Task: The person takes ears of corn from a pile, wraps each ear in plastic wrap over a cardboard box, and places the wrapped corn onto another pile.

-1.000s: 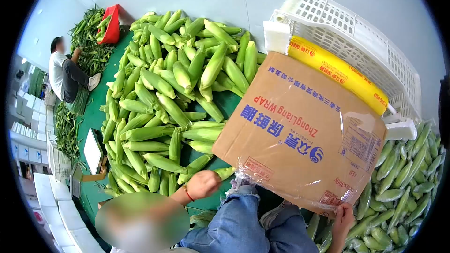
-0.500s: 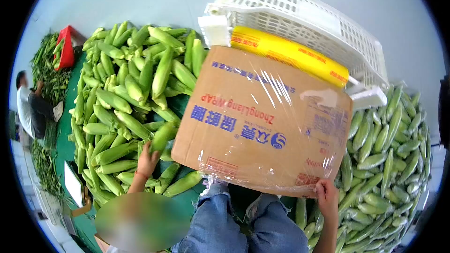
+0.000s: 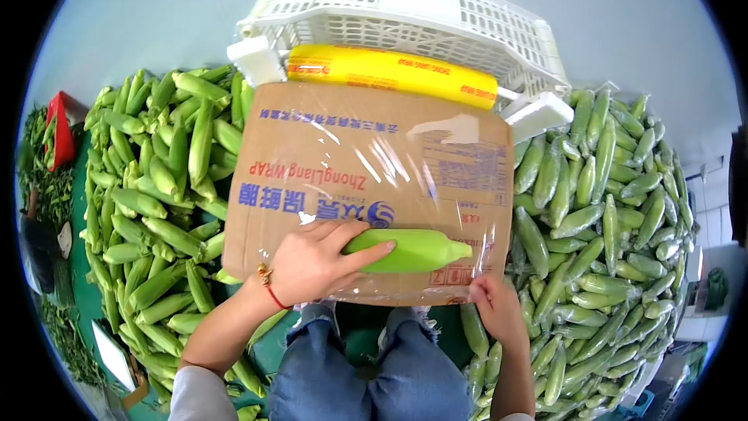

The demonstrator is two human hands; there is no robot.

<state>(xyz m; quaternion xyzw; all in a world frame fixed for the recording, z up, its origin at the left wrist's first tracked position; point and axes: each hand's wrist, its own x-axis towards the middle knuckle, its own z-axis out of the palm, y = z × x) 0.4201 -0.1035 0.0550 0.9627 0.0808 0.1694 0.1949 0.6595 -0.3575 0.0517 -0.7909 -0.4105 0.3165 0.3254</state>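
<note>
Cardboard (image 3: 335, 140) beneath corn (image 3: 421, 252), yellow roll (image 3: 389, 72) behind

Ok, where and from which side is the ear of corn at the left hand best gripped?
Probably around the thick middle of the ear of corn, from above, squeezing across its long sides: it runs left to right over the cardboard, and its right end narrows to a tip. The left hand covers the left end.

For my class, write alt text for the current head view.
A left hand holds a green corn ear over film-covered cardboard; the right hand pinches film at the near right corner. Unwrapped corn lies left, wrapped corn right.
</note>
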